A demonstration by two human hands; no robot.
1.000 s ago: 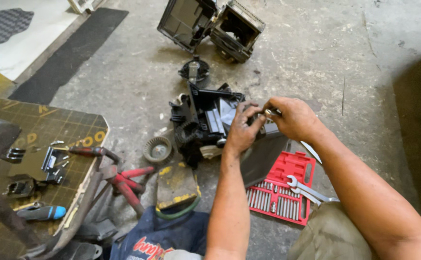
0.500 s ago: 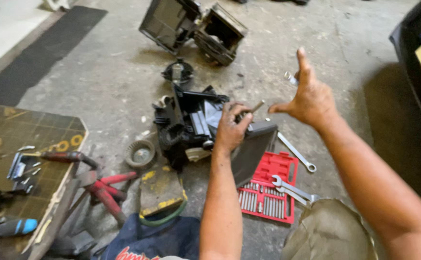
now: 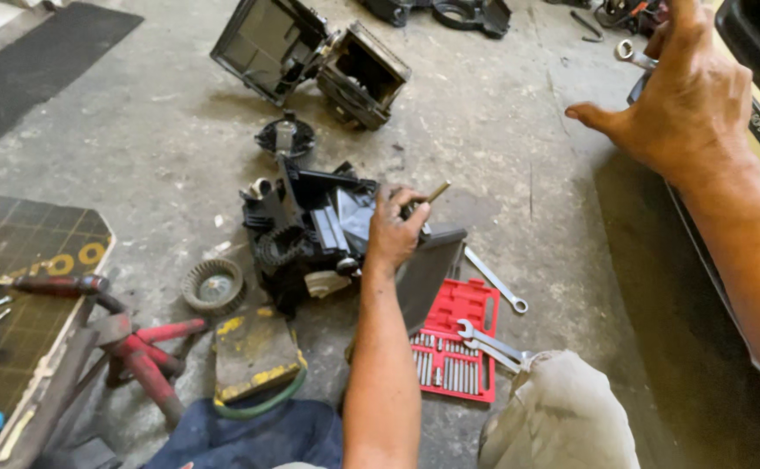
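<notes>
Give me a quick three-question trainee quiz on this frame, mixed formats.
1. True or false: the left hand rests on the black plastic housing.
2. Which lies on the red socket tray? A) a hammer B) a wrench C) a drill
3. Fill in: the right hand is raised toward the ____ side of the view, near another wrench.

Key: 1 true; 2 B; 3 upper right.

Two hands (image 3: 394, 230) (image 3: 684, 95), four spanners (image 3: 494, 280) (image 3: 484, 330) (image 3: 493, 352) (image 3: 633, 54), one red socket tray (image 3: 456, 343).
</notes>
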